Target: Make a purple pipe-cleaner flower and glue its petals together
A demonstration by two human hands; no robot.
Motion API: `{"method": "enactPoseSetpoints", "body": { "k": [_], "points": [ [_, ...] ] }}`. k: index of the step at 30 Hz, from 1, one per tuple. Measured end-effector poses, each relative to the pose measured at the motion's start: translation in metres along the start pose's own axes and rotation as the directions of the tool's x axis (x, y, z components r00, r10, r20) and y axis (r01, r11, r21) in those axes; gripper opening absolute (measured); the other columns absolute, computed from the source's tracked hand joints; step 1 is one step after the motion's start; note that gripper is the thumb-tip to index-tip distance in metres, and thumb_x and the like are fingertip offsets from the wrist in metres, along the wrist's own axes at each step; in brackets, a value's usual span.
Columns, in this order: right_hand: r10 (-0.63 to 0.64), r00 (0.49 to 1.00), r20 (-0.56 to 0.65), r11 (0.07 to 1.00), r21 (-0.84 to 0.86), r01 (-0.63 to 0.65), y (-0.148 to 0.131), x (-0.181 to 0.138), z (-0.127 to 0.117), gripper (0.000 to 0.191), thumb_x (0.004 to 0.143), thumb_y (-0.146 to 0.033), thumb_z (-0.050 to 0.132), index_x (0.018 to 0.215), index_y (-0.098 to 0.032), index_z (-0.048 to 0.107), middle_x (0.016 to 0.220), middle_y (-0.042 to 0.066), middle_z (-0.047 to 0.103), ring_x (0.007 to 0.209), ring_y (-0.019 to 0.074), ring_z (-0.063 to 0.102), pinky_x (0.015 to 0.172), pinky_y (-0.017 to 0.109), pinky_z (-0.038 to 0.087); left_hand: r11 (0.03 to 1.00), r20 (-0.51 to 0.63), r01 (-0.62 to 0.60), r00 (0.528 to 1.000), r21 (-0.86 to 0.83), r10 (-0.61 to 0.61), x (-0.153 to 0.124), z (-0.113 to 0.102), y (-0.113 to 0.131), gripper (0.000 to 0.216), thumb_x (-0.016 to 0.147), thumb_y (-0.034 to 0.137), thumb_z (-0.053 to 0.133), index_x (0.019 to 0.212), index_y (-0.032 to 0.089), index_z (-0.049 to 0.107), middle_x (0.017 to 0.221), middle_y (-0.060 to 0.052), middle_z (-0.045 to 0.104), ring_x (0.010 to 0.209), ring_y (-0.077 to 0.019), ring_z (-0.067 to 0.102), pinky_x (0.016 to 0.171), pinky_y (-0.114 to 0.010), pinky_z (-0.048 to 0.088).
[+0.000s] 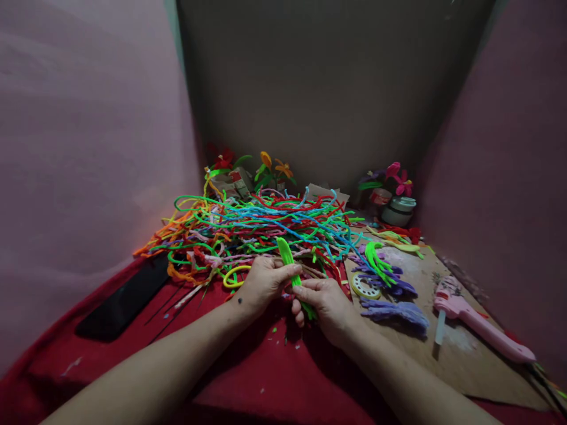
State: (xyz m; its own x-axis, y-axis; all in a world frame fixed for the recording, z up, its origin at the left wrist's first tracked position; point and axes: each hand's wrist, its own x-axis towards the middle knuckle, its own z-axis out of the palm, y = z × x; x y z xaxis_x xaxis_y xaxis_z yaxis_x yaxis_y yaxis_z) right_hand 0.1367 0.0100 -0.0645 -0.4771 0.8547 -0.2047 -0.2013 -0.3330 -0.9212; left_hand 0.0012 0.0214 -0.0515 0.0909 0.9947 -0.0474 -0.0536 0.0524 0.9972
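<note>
Between my two hands is a bright green leaf-shaped piece made of fuzzy pipe cleaners, held tilted above the red cloth. My left hand pinches its upper part between thumb and fingers. Lower down, my right hand grips the same piece, and green strands show below its fingers. Just behind the hands lies a big tangled heap of colourful pipe cleaners. A bunch of curved green pieces rests right of my right hand, on purple ones.
A pink glue gun with a glue stick lies on a cardboard sheet at right, near a roll of tape. At left is a black phone-like slab. Pipe-cleaner flowers and a lidded jar stand behind.
</note>
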Motion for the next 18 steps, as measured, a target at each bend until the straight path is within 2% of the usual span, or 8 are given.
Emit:
{"method": "enactPoseSetpoints", "body": {
  "k": [4,6,8,10,15,18],
  "points": [
    [0.016,0.999,-0.031,0.999,-0.041,-0.018,-0.002,-0.001,0.001,0.029,0.061,-0.038,0.068,0.064,-0.011,0.058,0.048,-0.001,0.056,0.035,0.0073,0.047,0.035,0.019,0.036,0.988,0.069,0.133,0.989,-0.084,-0.127,0.000,-0.001,0.004,0.032,0.066,0.035,0.065,0.051,0.015,0.046,0.036,0.007,0.034,0.031,-0.0027,0.023,0.035,-0.020,0.013],
    [0.029,0.999,-0.030,0.999,-0.044,-0.030,-0.003,-0.002,0.001,0.030,0.061,-0.038,0.068,0.069,-0.010,0.060,0.048,-0.001,0.056,0.035,0.0071,0.046,0.035,0.019,0.036,0.979,0.103,0.149,0.985,-0.140,-0.135,0.001,-0.002,0.008,0.029,0.066,0.033,0.066,0.055,0.016,0.045,0.037,0.009,0.033,0.031,-0.0022,0.021,0.034,-0.019,0.012],
    [0.038,0.999,-0.028,0.998,-0.055,-0.040,-0.004,-0.003,0.001,0.030,0.062,-0.038,0.067,0.069,-0.010,0.061,0.048,-0.001,0.055,0.036,0.0067,0.046,0.035,0.019,0.036,0.978,0.085,0.145,0.987,-0.151,-0.133,0.002,-0.004,0.011,0.030,0.065,0.032,0.067,0.055,0.016,0.044,0.037,0.009,0.034,0.031,-0.0021,0.023,0.034,-0.018,0.013],
    [0.037,0.999,-0.030,0.997,-0.061,-0.039,-0.004,-0.003,0.001,0.029,0.062,-0.038,0.066,0.067,-0.010,0.060,0.049,-0.001,0.055,0.036,0.0061,0.045,0.036,0.019,0.036,0.986,0.034,0.140,0.990,-0.095,-0.137,0.004,-0.006,0.013,0.034,0.065,0.034,0.067,0.051,0.016,0.042,0.034,0.008,0.035,0.030,-0.0026,0.024,0.034,-0.018,0.013],
    [0.026,0.997,-0.070,0.993,-0.117,-0.035,-0.004,-0.004,0.001,0.025,0.065,-0.037,0.061,0.067,-0.011,0.059,0.049,-0.002,0.054,0.036,0.0052,0.043,0.036,0.018,0.033,0.992,-0.062,0.108,0.993,0.073,-0.103,0.006,-0.009,0.013,0.032,0.066,0.037,0.066,0.051,0.015,0.048,0.033,0.006,0.038,0.028,-0.0036,0.026,0.033,-0.019,0.014],
    [0.022,0.993,-0.116,0.981,-0.187,-0.044,-0.004,-0.004,0.002,0.025,0.069,-0.035,0.057,0.060,-0.012,0.057,0.048,-0.001,0.053,0.035,0.0050,0.041,0.034,0.018,0.031,0.988,-0.115,0.049,0.993,0.148,-0.032,0.005,-0.007,0.014,0.031,0.067,0.035,0.064,0.050,0.015,0.048,0.036,0.006,0.041,0.031,-0.0040,0.029,0.034,-0.019,0.017]
  ]
}}
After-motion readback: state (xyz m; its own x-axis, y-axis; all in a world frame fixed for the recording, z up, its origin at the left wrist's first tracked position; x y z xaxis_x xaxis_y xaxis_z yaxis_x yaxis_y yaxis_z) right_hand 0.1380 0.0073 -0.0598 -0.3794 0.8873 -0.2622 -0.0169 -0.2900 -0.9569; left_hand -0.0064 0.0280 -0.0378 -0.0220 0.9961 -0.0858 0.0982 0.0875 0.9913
